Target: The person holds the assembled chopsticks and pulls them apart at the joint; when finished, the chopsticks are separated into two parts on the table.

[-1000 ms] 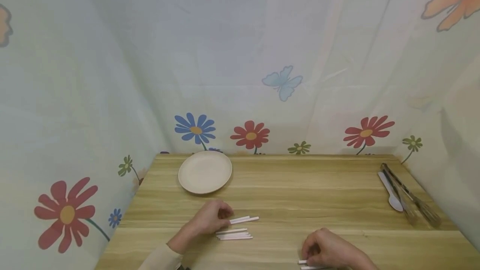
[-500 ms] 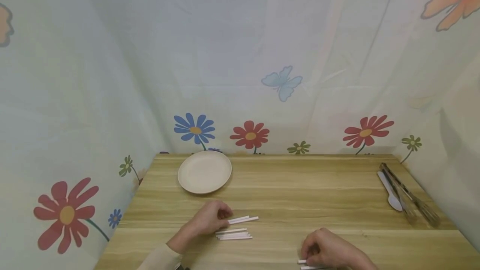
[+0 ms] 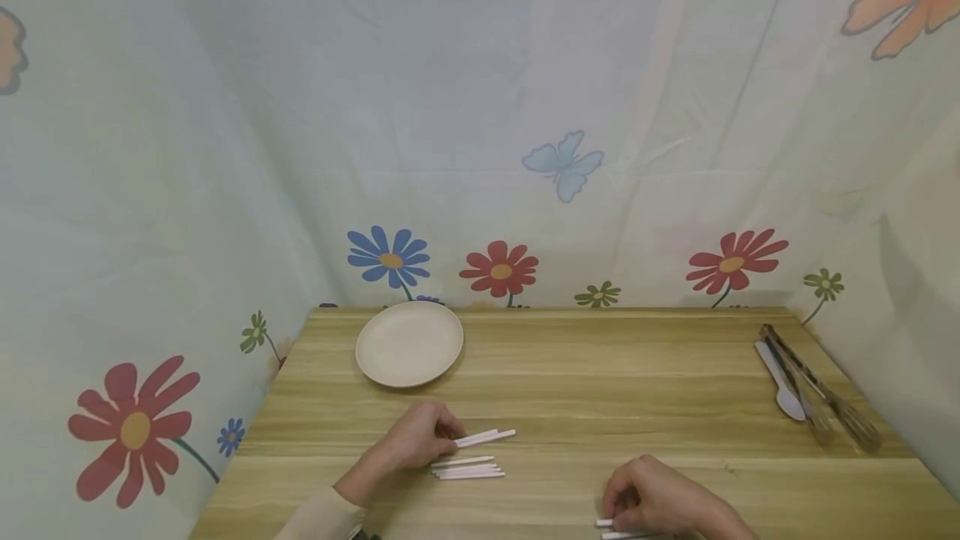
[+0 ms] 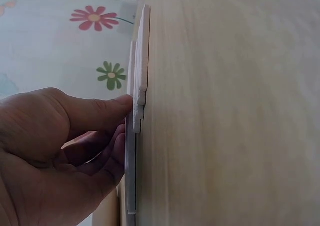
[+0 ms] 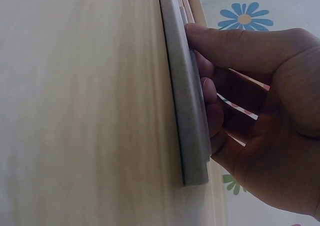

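Observation:
Several thin white sticks lie on the table in two places. My left hand (image 3: 422,436) pinches one white stick (image 4: 131,171) between thumb and fingers, low over the table; a second stick lies beside it in the head view. Just nearer to me is a small row of white sticks (image 3: 468,468), roughly parallel. At the front edge of the head view my right hand (image 3: 660,497) curls its fingers on the far white stick (image 3: 603,523). Another stick (image 5: 185,106) lies on the near side of it, grey in shadow in the right wrist view. My right hand partly hides both.
A round cream plate (image 3: 410,344) stands at the back left of the wood-grain table (image 3: 600,390). On the right lie a white spoon (image 3: 780,382) and metal utensils, tongs-like (image 3: 817,386). A flowered curtain (image 3: 480,107) closes in the back and sides.
The sticks at my left fingertips have shifted very slightly toward that hand. My right hand and the other things stay where they were.

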### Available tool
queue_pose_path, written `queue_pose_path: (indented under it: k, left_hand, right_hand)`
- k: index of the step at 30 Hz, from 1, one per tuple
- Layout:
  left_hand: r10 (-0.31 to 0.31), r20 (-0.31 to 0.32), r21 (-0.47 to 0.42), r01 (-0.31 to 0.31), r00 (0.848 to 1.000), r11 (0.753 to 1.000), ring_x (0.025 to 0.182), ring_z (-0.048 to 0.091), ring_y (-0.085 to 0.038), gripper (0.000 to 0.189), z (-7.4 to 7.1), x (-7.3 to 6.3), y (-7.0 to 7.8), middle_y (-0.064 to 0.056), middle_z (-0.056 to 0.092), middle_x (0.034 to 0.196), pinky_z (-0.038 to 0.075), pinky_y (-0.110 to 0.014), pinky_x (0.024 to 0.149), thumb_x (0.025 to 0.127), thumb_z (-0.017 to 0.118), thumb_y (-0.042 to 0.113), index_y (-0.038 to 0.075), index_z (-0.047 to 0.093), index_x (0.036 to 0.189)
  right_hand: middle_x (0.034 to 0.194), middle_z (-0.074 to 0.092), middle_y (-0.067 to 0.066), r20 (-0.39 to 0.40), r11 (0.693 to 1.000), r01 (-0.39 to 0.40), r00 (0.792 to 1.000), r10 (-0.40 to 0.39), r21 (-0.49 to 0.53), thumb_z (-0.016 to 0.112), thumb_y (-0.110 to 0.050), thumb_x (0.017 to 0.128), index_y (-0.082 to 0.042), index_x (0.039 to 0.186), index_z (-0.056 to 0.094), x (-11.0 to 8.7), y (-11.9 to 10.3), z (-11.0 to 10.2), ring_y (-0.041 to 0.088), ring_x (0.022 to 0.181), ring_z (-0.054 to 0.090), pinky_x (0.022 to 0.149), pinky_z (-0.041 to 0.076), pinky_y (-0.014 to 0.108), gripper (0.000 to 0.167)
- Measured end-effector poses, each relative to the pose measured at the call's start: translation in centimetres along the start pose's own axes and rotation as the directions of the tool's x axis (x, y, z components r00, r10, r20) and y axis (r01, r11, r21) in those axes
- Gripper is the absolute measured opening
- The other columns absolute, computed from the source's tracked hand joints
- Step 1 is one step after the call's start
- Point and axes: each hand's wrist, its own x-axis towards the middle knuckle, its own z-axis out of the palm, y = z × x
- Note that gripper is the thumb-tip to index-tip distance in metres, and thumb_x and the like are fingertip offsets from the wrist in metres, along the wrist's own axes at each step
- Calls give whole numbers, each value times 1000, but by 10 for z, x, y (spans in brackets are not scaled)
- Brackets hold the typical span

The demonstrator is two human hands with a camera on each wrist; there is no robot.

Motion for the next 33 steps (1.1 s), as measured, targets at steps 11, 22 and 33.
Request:
queue_pose_path:
  k: [11,22,33]
  left_hand:
    - [7,10,-4,-7,1000,1000,65,52,2,13,1,1,-2,7,63,72,46,-19,60,73,77,1,7,74,84]
    - [12,-1,-18,-12,1000,1000,63,51,3,11,1,0,-1,8,60,69,46,-18,60,73,77,-1,6,72,81]
    - [-6,-2,-56,6,1000,998,62,52,2,12,-1,-1,2,6,63,69,46,-18,59,73,76,-2,5,72,82]
  right_hand:
    - [75,64,-15,5,1000,10,1000,-10,9,77,-11,78,-18,83,73,-1,2,0,-4,65,56,55,48,20,9]
    - [75,65,-15,12,1000,-18,1000,17,7,77,-12,78,-18,83,73,-1,1,0,-3,65,57,56,49,20,9]
    - [74,65,-15,-2,1000,-30,1000,30,4,78,-13,78,-18,83,74,-1,0,-1,-3,64,56,56,48,20,8]
